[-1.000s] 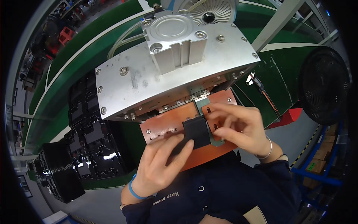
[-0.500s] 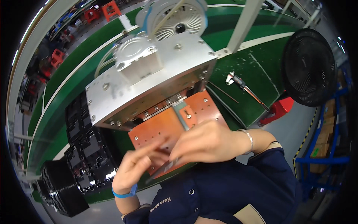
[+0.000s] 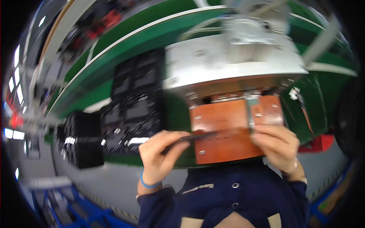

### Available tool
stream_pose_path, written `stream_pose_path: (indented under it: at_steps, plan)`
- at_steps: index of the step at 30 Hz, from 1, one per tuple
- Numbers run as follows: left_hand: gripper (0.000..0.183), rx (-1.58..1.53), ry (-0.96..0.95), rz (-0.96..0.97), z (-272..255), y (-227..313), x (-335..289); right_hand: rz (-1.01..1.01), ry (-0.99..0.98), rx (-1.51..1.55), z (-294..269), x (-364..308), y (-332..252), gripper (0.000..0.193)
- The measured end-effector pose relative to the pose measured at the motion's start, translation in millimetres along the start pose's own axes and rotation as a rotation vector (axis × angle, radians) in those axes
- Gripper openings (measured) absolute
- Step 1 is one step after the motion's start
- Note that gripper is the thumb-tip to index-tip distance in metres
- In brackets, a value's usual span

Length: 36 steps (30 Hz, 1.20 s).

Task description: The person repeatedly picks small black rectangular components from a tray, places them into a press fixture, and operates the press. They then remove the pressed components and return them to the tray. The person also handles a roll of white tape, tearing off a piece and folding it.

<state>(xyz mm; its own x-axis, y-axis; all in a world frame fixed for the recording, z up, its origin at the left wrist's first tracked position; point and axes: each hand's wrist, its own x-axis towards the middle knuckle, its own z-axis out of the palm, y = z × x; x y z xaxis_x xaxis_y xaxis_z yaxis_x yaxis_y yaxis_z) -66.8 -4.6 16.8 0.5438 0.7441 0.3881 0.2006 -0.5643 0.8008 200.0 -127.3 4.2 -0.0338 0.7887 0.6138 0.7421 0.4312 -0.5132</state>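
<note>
Between the thumb and fingers of my left hand (image 3: pixel 161 154) is a thin dark strip-shaped piece (image 3: pixel 198 136). Blur hides its exact kind. Its free end points right, over the orange plate (image 3: pixel 224 150) of a metal fixture. My right hand (image 3: pixel 276 146) is at the plate's right part, close to a grey-green slot (image 3: pixel 251 108) with a small orange block (image 3: pixel 258 114) beside it. Motion smears the right fingers, and what lies under them is hidden. Behind the plate stands the fixture's silver housing (image 3: pixel 213 62), with a metal cylinder (image 3: pixel 249 36) on top.
Black molded trays (image 3: pixel 138 110) are to the left, with a stacked black pile (image 3: pixel 84 138) at the bench end. Calipers (image 3: pixel 300 100) lie on the green bench at right, near a red stool (image 3: pixel 321 142). A fan (image 3: pixel 268 15) stands behind the fixture.
The view has swung left, so the fixture appears farther right. My hands have parted: the left has moved leftward with the dark strip, while the right is at the plate's right side.
</note>
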Motion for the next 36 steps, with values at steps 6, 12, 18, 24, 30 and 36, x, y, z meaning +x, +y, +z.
stream_pose_path:
  at_steps: [6,12,18,24,30,36]
  plan:
    - [0.022,0.995,0.482,0.328,-75,-52,-35,0.160,0.034,0.052,11,-19,6,0.021]
    - [0.021,1.093,0.253,0.263,-76,-81,-84,0.209,0.013,0.083,13,-19,10,0.019]
    - [0.025,0.907,0.124,0.066,-71,-88,-99,0.216,0.009,0.056,13,-17,10,0.019]
    - [0.025,0.594,-0.024,-0.310,-76,-73,-94,0.227,0.013,0.071,15,-18,11,0.019]
    - [0.029,0.686,0.540,-0.165,-137,-110,-93,0.236,0.011,0.088,14,-20,10,0.020]
    - [0.022,0.918,0.394,-0.347,-167,-146,-84,0.244,0.022,0.098,14,-19,9,0.018]
